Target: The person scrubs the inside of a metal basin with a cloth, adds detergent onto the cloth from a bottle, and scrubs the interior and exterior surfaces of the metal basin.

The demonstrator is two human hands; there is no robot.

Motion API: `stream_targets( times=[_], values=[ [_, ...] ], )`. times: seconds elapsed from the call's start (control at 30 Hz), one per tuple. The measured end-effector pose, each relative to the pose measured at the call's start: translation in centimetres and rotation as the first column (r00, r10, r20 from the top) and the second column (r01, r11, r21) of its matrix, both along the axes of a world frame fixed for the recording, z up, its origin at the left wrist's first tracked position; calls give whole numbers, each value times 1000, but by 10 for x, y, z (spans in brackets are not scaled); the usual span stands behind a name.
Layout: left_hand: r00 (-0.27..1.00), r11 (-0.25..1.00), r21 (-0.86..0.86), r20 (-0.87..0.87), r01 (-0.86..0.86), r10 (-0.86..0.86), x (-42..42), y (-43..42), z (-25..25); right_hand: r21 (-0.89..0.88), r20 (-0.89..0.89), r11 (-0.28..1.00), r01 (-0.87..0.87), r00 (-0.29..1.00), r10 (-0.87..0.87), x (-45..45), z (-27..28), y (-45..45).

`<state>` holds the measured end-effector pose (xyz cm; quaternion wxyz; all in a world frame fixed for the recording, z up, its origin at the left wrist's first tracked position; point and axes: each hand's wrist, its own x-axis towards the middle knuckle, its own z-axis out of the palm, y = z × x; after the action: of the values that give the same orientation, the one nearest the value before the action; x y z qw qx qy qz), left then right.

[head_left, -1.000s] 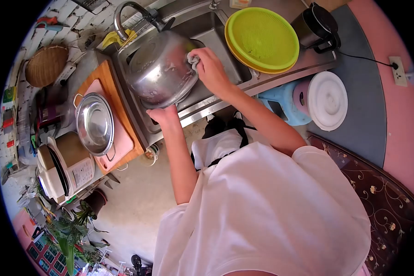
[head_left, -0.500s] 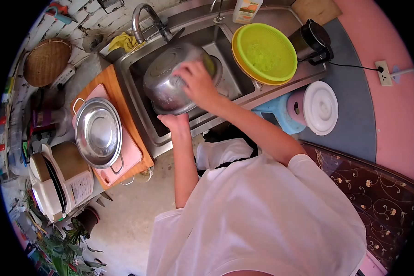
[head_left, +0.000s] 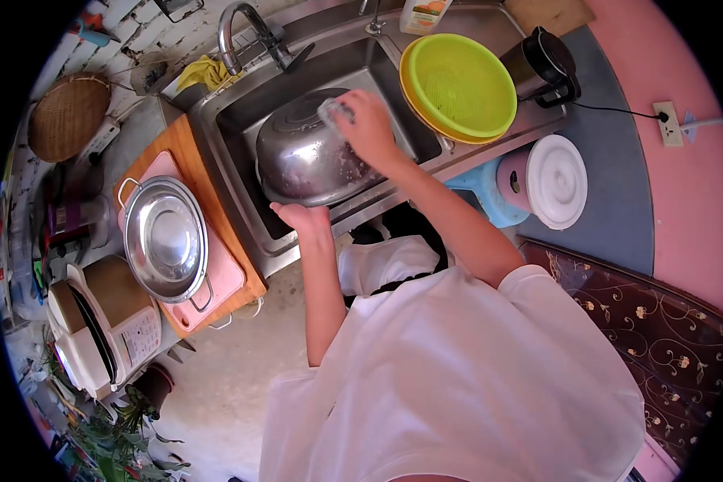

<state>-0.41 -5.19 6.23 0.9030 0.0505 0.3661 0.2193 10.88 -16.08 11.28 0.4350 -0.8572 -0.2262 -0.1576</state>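
Note:
A large stainless-steel basin (head_left: 309, 157) is held tilted in the sink (head_left: 217, 153), its rounded outer side facing up, with wet drops on it. My left hand (head_left: 301, 215) is palm up at the basin's near rim; its thumb points left and its fingers are hidden beneath the metal. In my right hand (head_left: 368, 132) is a greyish scrubber (head_left: 335, 115), probably steel wool, pressed on the upper part of the basin near its base. The right fingers are bent around it.
Behind the sink stands a faucet (head_left: 257, 36), beside a yellow cloth (head_left: 205, 74). Green and yellow strainers (head_left: 466, 88) and a dark kettle (head_left: 542, 68) are on the right. To the left, a two-handled steel pan (head_left: 167, 237) rests on a pink cutting board (head_left: 225, 277).
My right hand has moved a little right and up over the basin with the scrubber. The basin has turned and tipped, hiding the rim seen on its right. The view has shifted slightly.

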Motion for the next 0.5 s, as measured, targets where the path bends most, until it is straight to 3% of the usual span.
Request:
stream_targets(
  times=[0.03, 0.07, 0.13, 0.17, 0.23, 0.27, 0.33, 0.4, 0.43, 0.5],
  values=[
    [1000, 1000, 0, -3, -2, 2, -1, -2, 0, 4, -78, 991, 132, 988, -132, 9, -1, -8],
    [1000, 1000, 21, -3, -3, 3, 0, -5, 1, -52, -78, 988, 147, 986, -151, 9, -6, -9],
    [1000, 999, 42, 1, 2, -2, 5, -7, -1, -55, 87, 999, 0, 996, 5, -17, 4, 4],
    [1000, 1000, -25, -9, -2, 2, 5, -7, -2, -57, 89, 998, 4, 996, 1, -22, 10, 6],
    [1000, 996, -89, -19, 8, -10, 5, -5, 2, -175, 232, 972, -157, 953, 195, -27, 18, 6],
    [999, 998, -56, -30, 17, -18, 5, -3, 4, -173, 234, 974, -147, 954, 186, -19, 16, 1],
    [998, 999, -26, -52, 33, -34, -2, -2, 5, -12, 47, 993, 121, 992, -120, 5, 5, -19],
    [1000, 998, -62, -15, -22, 21, -2, 2, -2, -8, -30, 957, 290, 956, -290, 26, -29, -35],
    [998, 989, -139, 42, -44, 51, -4, 4, -6, 11, -74, 953, 304, 950, -302, 27, -37, -41],
    [995, 992, -128, 92, -9, 21, -7, 11, -14, 47, -140, 941, 335, 935, -326, 31, -57, -48]
  ],
)
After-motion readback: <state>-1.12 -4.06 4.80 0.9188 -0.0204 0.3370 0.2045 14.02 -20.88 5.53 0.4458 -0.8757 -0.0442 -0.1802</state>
